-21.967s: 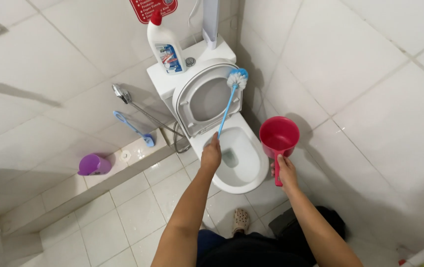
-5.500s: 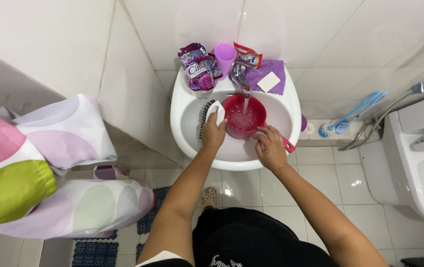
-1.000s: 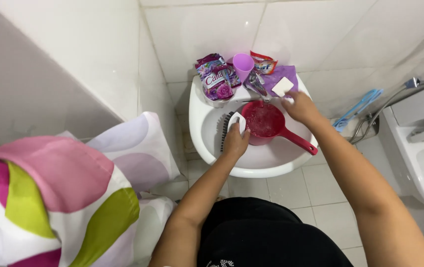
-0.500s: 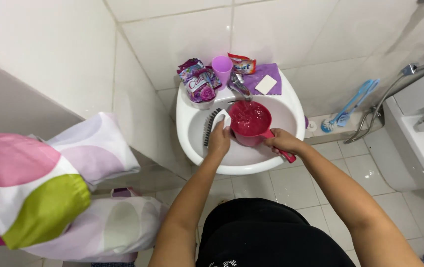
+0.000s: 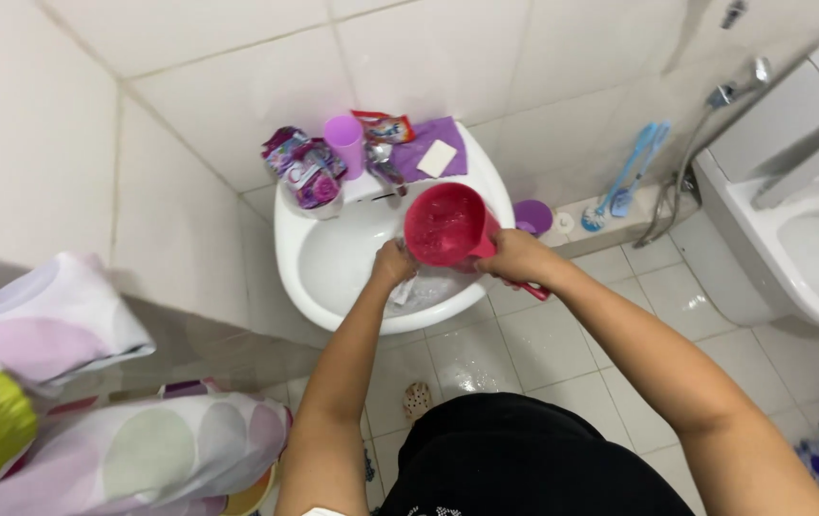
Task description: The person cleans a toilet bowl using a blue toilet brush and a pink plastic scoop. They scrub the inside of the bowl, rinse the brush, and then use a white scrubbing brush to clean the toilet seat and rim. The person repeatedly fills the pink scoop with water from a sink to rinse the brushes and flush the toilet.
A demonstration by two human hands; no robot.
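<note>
While the red plastic jug hangs tilted over the white washbasin, the right hand is wrapped tight round its handle at the basin's right rim, and the left hand is curled inside the bowl just beside the jug's lower edge, closed on something pale that is too hidden to name, perhaps a brush. The jug looks like thin rigid plastic: light when empty, stiff enough not to flex, but wet and so probably slick, and noticeably heavier if water sits in it. Its handle seems the sound place to hold, with the rim a second purchase for steadying. Along the basin's back ledge stand a lilac cup, crumpled purple sachets, a purple cloth with a white soap bar on it. Right of the basin a small purple tub and two blue brushes rest on a low tiled ledge, and farther right is the toilet.
</note>
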